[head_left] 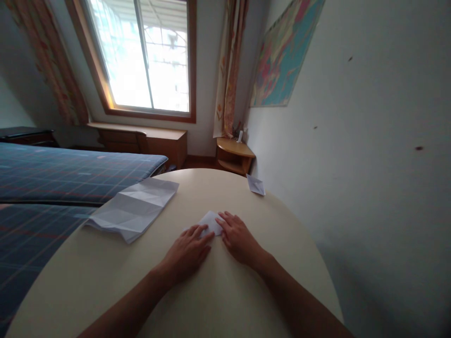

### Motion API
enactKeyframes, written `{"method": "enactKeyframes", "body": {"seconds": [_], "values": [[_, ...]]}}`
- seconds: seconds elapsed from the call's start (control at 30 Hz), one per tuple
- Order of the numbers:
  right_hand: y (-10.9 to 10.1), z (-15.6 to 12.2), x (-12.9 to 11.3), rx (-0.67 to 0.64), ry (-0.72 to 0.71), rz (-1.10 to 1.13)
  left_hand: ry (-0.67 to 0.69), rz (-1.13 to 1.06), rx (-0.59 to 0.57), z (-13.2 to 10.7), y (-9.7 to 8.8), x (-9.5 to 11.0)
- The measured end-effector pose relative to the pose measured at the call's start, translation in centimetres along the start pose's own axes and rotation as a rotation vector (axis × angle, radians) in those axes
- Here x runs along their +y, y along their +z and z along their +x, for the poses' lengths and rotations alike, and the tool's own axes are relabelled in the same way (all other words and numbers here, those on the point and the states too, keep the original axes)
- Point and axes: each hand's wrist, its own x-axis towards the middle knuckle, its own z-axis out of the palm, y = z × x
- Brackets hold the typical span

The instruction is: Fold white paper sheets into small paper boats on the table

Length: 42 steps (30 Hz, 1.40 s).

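Note:
A small folded white paper [210, 221] lies on the round cream table [218, 291]. My left hand [188, 251] rests flat on the table with its fingers stretched out, fingertips pressing the paper's left edge. My right hand [237, 237] lies flat too, fingers extended over the paper's right side. Most of the paper is hidden under the fingers. Neither hand grips anything.
A large creased white sheet [136, 206] lies at the table's left edge, overhanging toward the blue plaid bed [63, 173]. A small folded paper piece [256, 185] sits at the far right rim near the wall. A wooden corner shelf [234, 155] stands beyond.

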Motion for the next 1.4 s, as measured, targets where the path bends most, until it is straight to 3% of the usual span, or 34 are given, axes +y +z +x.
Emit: {"method": "enactKeyframes", "body": {"seconds": [0.13,0.27,0.43,0.63,0.93,1.13,1.23,1.4], "values": [[0.5,-0.5,-0.8,-0.253,-0.014,0.023,0.036,-0.011,0.008,0.2,0.5,-0.6],[0.0,-0.9,-0.1,-0.359,0.086,0.043,0.018,0.013,-0.018,0.3,0.7,-0.5],[0.4,-1.1,-0.7,-0.295,0.202,-0.008,-0.003,0.039,-0.022,0.2,0.6,0.1],[1.4,-0.6,-2.0,-0.251,-0.012,0.075,0.025,0.019,-0.02,0.3,1.1,-0.4],[0.3,-0.8,-1.1,-0.309,0.162,0.054,-0.082,0.08,-0.108,0.2,1.7,-0.8],[0.3,-0.7,-1.5,-0.278,0.151,0.076,-0.11,0.148,-0.009,-0.1,2.5,-1.0],[0.4,-0.7,-1.7,-0.256,0.166,0.063,-0.075,0.154,0.017,-0.1,2.4,-0.6],[1.1,-0.5,-1.7,-0.246,0.166,0.044,0.052,0.088,-0.037,0.2,2.3,-0.5]]}}
